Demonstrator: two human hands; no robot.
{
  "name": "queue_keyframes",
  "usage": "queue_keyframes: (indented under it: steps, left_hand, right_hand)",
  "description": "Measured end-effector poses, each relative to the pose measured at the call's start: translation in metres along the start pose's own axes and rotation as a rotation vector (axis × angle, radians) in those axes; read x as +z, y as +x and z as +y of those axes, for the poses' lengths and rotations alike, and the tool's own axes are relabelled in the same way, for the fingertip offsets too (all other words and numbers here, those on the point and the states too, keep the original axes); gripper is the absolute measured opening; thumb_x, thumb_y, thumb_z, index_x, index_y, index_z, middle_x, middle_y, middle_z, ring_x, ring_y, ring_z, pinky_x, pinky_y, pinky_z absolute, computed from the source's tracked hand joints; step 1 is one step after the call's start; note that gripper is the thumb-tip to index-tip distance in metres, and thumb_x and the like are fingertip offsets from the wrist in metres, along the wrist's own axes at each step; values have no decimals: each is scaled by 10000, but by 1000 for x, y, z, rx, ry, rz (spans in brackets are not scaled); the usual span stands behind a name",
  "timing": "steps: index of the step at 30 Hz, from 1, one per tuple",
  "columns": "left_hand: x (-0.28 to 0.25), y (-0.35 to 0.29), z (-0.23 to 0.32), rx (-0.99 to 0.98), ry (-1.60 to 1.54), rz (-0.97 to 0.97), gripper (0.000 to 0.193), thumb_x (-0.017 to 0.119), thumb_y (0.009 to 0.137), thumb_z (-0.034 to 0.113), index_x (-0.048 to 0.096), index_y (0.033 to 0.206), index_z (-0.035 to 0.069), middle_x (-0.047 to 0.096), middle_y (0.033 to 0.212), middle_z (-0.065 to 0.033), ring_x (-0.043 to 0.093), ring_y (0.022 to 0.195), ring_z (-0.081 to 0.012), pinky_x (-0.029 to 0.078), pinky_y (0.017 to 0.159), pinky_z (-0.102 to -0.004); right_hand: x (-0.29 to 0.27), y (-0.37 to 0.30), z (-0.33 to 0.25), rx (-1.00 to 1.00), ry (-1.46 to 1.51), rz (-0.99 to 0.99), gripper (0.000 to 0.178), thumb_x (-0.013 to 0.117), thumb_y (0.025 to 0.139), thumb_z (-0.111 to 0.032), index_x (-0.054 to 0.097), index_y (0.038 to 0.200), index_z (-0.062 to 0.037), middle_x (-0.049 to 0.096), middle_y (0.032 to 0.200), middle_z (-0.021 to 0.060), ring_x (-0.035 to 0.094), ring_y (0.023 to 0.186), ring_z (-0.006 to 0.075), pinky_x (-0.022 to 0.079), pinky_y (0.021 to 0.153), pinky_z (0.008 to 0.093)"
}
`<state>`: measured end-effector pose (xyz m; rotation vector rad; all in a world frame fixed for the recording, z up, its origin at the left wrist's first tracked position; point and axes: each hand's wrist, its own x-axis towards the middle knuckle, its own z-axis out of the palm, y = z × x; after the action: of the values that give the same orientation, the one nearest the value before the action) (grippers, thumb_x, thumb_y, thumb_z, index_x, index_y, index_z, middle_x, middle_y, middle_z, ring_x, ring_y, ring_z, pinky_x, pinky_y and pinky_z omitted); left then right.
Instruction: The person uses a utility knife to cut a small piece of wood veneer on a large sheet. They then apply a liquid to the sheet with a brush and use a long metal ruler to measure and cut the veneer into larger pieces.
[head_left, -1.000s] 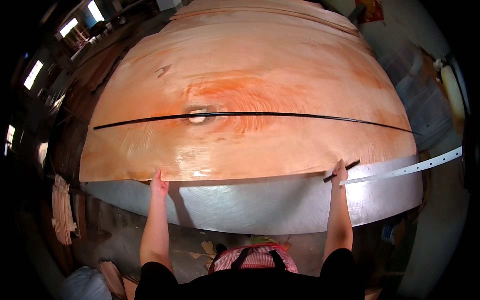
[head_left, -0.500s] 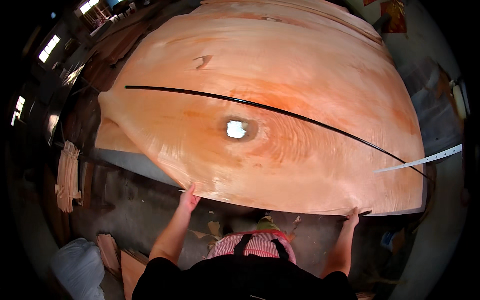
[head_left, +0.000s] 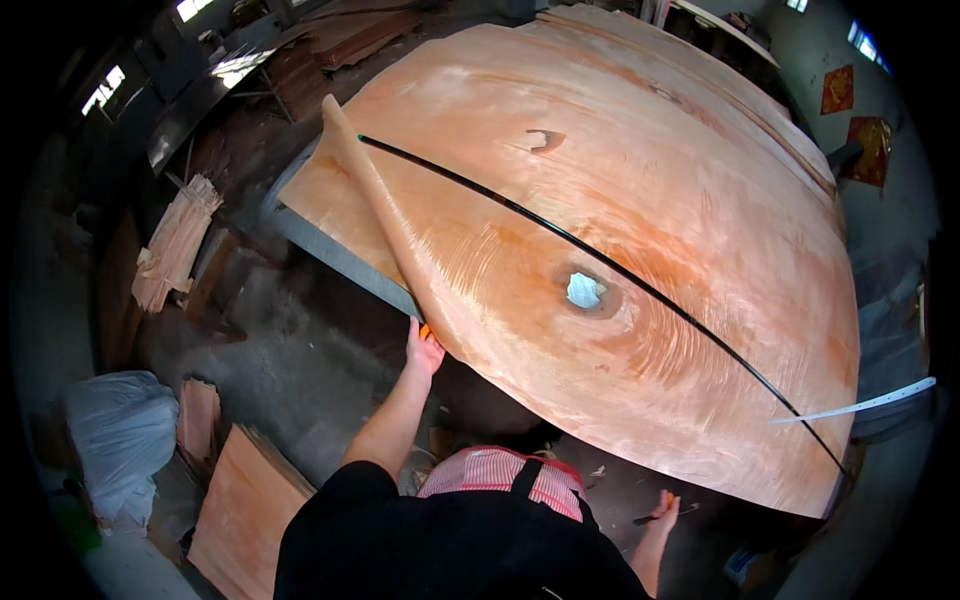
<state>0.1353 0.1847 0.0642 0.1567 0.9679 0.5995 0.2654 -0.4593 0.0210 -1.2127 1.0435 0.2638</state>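
A broad, pinkish-tan wood veneer sheet (head_left: 500, 290) spreads in front of me, with a ragged hole in its near part. Its left edge curls up into a long raised roll. At the lower end of that roll my left hand (head_left: 426, 350) is closed on the sheet's edge; a small orange patch shows at its fingers, too small to name. My right hand (head_left: 662, 512) is off the sheet, just below its near edge, closed around a thin dark tool (head_left: 645, 519) whose kind I cannot make out. A long thin black rod (head_left: 560, 234) lies diagonally across the veneer.
A white perforated strip (head_left: 860, 403) juts over the sheet's right side. A grey edge (head_left: 345, 255) shows beneath the curled veneer. Bundled veneer strips (head_left: 175, 245) stand at left. Below them are a grey plastic-wrapped bundle (head_left: 120, 435) and stacked veneer pieces (head_left: 245, 510).
My right hand has come off the near edge and drawn back. The sheet's left side has curled up further, with my left hand still at its edge. The view has shifted left.
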Motion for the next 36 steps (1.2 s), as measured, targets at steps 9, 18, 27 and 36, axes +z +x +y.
queue_keyframes:
  steps: [9, 18, 27, 36]
  left_hand:
    - [8, -22, 30, 176, -107, -124, 512, 498, 786, 425, 401, 1165, 95, 444, 1172, -50, 411, 1084, -214, 321, 918, -382]
    - [-10, -49, 102, 152, 17, -164, 464, 566, 766, 361, 436, 1121, 92, 505, 1070, -44, 476, 991, -193, 385, 838, -341]
    - [-67, -32, 83, 339, 291, 89, 299, 530, 817, 239, 480, 1022, 28, 542, 947, -65, 540, 851, -159, 455, 737, -309]
    - [-67, 4, 205, 115, -79, -19, 450, 567, 750, 413, 467, 1044, 87, 509, 1013, -63, 469, 990, -197, 369, 866, -328]
  right_hand:
    - [28, -136, 17, 19, -337, -323, 249, 444, 843, -239, 518, 1012, -72, 614, 849, 96, 277, 361, 35, 220, 323, 173]
    - [107, -218, 33, -160, -538, -493, 237, 424, 852, -174, 526, 1026, -47, 610, 808, 105, 294, 383, 37, 234, 347, 169]
    - [204, -271, 45, -643, -664, -605, 293, 415, 873, -255, 593, 907, -25, 498, 517, -28, 291, 395, 10, 187, 363, 170]
    - [420, -233, 83, -654, -805, -834, 313, 400, 876, -292, 573, 850, -33, 449, 505, -36, 318, 399, 25, 227, 368, 184]
